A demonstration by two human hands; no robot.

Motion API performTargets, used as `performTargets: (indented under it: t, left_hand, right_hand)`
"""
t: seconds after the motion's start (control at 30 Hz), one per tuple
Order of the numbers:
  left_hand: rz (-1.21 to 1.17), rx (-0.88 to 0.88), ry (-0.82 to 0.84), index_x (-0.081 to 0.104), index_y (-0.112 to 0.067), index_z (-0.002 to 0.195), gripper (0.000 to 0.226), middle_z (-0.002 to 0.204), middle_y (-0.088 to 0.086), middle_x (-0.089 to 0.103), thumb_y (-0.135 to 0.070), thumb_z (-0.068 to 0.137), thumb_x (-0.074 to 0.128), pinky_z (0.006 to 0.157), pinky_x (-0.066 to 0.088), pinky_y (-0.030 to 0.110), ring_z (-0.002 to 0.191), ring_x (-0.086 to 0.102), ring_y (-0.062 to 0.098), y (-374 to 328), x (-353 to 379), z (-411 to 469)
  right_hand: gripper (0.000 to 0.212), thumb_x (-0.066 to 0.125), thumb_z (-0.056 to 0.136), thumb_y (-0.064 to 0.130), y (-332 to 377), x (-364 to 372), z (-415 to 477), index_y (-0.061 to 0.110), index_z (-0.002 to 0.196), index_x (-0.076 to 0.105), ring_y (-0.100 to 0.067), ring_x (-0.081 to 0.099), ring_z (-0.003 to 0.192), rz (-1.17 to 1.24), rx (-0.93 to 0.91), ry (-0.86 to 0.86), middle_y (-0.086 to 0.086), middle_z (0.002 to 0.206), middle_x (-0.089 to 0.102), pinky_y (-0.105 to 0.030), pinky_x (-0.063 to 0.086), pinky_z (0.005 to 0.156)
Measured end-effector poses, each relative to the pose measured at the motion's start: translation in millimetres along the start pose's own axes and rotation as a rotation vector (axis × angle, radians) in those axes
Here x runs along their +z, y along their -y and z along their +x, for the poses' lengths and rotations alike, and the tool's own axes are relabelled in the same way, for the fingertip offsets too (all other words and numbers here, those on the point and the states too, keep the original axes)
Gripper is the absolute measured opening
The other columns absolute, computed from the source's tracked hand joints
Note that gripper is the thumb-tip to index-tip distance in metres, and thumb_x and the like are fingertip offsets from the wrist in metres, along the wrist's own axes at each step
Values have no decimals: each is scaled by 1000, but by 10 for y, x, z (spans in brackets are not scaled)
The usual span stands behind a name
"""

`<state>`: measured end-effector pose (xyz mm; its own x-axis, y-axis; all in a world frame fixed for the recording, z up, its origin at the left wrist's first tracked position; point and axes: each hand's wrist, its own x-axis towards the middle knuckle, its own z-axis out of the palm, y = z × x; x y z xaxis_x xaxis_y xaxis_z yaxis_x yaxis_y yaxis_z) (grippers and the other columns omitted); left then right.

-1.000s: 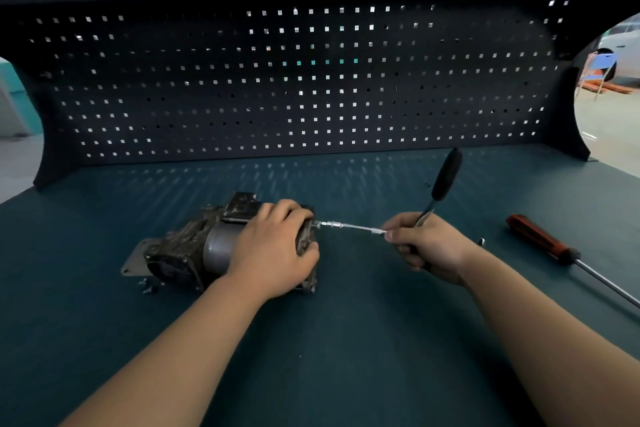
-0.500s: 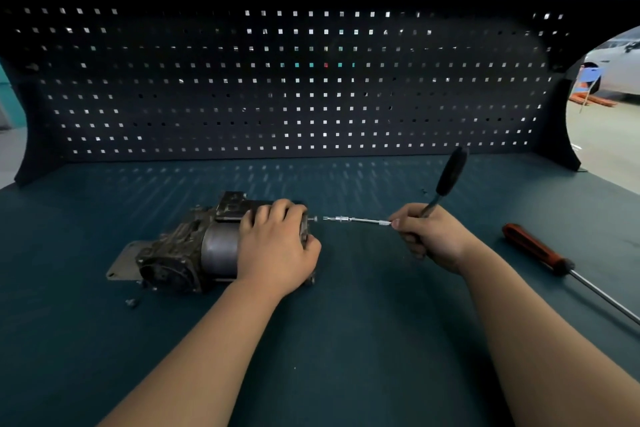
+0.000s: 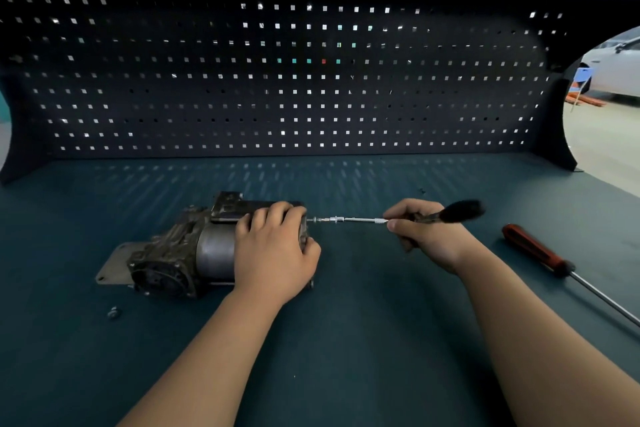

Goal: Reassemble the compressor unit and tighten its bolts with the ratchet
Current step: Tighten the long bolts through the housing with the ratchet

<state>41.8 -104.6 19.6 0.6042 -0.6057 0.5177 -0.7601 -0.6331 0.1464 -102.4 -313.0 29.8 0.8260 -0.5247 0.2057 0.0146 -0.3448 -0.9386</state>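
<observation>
Teal bench [image 3: 346, 357] carries the compressor [image 3: 173, 253], which lies on its side left of centre, its flat mounting plate pointing toward the left edge. Our left hand [image 3: 273, 253] lies over its right end, fingers curled over the top and thumb wrapped round the near side, gripping the body. Our right hand [image 3: 427, 236] is closed round the ratchet [image 3: 457, 212], whose black handle sticks out to the right past the knuckles and is blurred. From that fist a thin silver extension [image 3: 356, 219] runs level to the left, and its tip meets the compressor's right end face just beside our left fingertips; whether it sits on a bolt head we cannot tell. One small loose fastener [image 3: 113, 312] lies on the bench near the compressor's near left corner, apart from it. A red-handled screwdriver [image 3: 533, 250] lies well to the right, shaft pointing toward the near right edge, touched by neither hand. Dark pegboard [image 3: 277, 97] stands along the back, and a white car [image 3: 616, 69] shows beyond its right end.
</observation>
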Motion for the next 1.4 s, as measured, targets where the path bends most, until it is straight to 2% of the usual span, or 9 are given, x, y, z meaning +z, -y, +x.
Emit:
performTargets:
  t: [0.13, 0.27, 0.33, 0.43, 0.57, 0.7, 0.83, 1.17, 1.4]
  left_hand:
    - [3, -7, 2, 44, -31, 135, 51, 137, -10, 44, -45, 86, 45, 108, 19, 40, 124, 38, 17, -16, -2, -7]
    - [2, -14, 10, 43, -31, 136, 52, 138, -10, 43, -45, 86, 45, 107, 18, 39, 125, 36, 17, -27, -9, -8]
    - [-1, -16, 4, 44, -29, 136, 51, 138, -8, 44, -43, 87, 46, 107, 20, 40, 126, 38, 18, -38, -11, -27]
    - [1, -22, -5, 45, -29, 135, 51, 138, -8, 45, -42, 86, 47, 106, 20, 40, 126, 39, 18, -56, -20, -25]
    - [1, -23, -13, 46, -28, 135, 50, 138, -8, 46, -42, 86, 48, 107, 21, 40, 125, 39, 18, -66, -16, -28]
    - [1, -25, -30, 48, -29, 133, 50, 135, -9, 47, -42, 85, 49, 105, 22, 40, 124, 41, 17, -58, 3, -18]
    - [9, -24, -28, 47, -30, 134, 50, 136, -9, 47, -43, 85, 48, 103, 22, 39, 124, 39, 17, -49, 9, -6]
    - [52, -44, 46, 37, -29, 140, 51, 142, -5, 40, -42, 91, 41, 103, 25, 47, 128, 32, 22, 122, -59, 16]
    - [76, -40, 63, 39, -33, 138, 50, 138, -4, 39, -39, 89, 43, 102, 25, 49, 126, 31, 21, 449, -117, 2]
  right_hand:
    - [22, 68, 86, 8, 43, -13, -18, 29, 79, 71, -11, 55, 59, -88, -94, -14, 9, 64, 62, -29, 47, 62]
    - [14, 72, 85, 16, 32, 71, -94, 30, 85, 70, -1, 57, 68, -420, -327, -160, 13, 74, 64, -8, 42, 64]
    - [6, 72, 86, 18, 35, 82, -134, 16, 92, 72, -5, 57, 68, -607, -505, -227, 10, 77, 61, -13, 44, 65]
    - [14, 70, 86, 19, 32, 22, -117, 6, 88, 73, -23, 59, 55, -909, -811, -245, -4, 71, 60, -28, 49, 50]
    - [27, 59, 91, 24, 32, -10, -77, 3, 82, 72, -25, 56, 50, -966, -954, -316, -8, 66, 57, -28, 47, 46]
    - [23, 60, 91, 20, 37, -55, 0, 2, 83, 72, -27, 56, 55, -981, -990, -252, -8, 67, 58, -31, 50, 50]
    - [12, 69, 85, 15, -15, -58, 22, 3, 82, 72, -27, 58, 53, -1018, -928, -262, -8, 67, 59, -34, 50, 44]
    - [27, 56, 91, 23, 43, 168, -7, 3, 81, 70, -28, 60, 56, -987, -942, -258, -8, 69, 61, -33, 48, 43]
    - [12, 70, 87, 16, 89, 465, 148, 4, 87, 70, -28, 60, 65, -921, -812, -189, -7, 75, 62, -38, 51, 49]
